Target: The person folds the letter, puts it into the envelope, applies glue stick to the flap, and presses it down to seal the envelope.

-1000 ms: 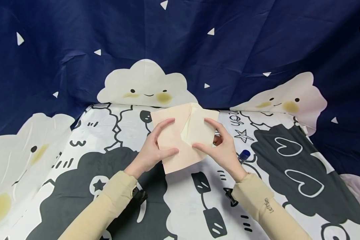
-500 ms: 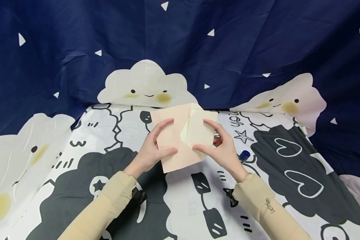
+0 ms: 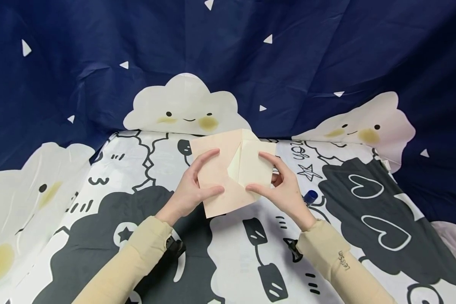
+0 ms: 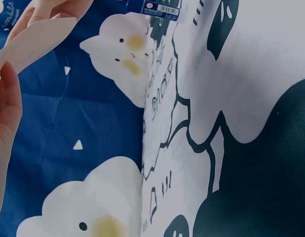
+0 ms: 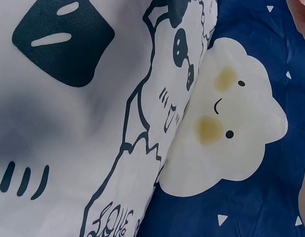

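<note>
A folded paper [image 3: 222, 202], pale pink on the left with a cream panel [image 3: 255, 162] on the right, is held up in front of me between both hands. Thumb below and fingers above, my left hand [image 3: 191, 185] grips its left side. My right hand [image 3: 283, 185] holds the cream panel the same way, its other fingers partly behind it. A narrow pointed opening shows between the pink and cream parts. In the left wrist view the paper [image 4: 36, 44] appears edge-on, bent in a slight curve. Only slivers of the right hand [image 5: 303, 19] edge into the right wrist view.
Just beyond my right wrist lies a blue tube [image 3: 310, 197]; the left wrist view shows its barcode label [image 4: 164, 11]. Underneath spreads a white and dark grey patterned cloth [image 3: 232, 253]. Behind it hangs a navy curtain [image 3: 228, 50] printed with clouds.
My thumbs have drawn very slightly apart, and the cream panel has shifted a touch to the right against the pink part. Otherwise the hold on the paper is the same.
</note>
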Action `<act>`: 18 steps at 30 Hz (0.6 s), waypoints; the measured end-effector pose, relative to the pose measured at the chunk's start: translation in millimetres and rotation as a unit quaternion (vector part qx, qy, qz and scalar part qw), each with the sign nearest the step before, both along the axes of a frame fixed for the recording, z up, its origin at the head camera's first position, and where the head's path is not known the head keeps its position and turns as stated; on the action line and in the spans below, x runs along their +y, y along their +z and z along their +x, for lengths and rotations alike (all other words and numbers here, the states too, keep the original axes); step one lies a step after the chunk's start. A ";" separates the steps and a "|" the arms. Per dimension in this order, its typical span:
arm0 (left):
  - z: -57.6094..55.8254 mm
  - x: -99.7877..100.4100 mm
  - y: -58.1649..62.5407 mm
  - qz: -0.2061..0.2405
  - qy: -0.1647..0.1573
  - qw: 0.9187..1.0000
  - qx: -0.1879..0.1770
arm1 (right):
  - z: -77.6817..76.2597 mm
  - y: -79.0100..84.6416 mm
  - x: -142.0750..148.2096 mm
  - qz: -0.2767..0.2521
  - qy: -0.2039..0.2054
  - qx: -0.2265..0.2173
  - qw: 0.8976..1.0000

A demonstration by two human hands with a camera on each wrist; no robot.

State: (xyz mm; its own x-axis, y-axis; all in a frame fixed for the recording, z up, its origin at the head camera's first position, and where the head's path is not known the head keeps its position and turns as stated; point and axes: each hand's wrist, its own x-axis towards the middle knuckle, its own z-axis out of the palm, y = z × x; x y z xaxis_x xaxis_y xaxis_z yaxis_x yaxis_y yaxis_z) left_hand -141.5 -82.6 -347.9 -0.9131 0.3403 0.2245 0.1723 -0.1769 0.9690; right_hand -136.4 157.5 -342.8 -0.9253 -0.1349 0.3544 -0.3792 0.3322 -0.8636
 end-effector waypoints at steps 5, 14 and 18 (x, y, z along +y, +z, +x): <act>0.5 -0.6 0.1 -0.001 -0.002 1.000 0.000 | -0.4 -0.7 -0.1 -0.001 0.004 -0.001 1.000; 0.3 -1.1 0.3 -0.006 -0.001 1.000 0.003 | 0.5 0.2 0.3 -0.002 0.012 0.001 1.000; 0.2 -1.6 -0.1 -0.012 -0.001 1.000 0.005 | 0.9 0.0 0.4 0.000 0.015 -0.001 1.000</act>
State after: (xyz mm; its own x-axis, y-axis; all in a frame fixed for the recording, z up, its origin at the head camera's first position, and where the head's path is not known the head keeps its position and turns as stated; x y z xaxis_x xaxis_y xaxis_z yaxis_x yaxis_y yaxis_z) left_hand -141.3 -84.3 -348.1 -0.9105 0.3466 0.2255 0.1817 -0.1545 0.9711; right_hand -135.5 157.9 -342.8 -0.9217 -0.1623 0.3524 -0.3870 0.3199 -0.8648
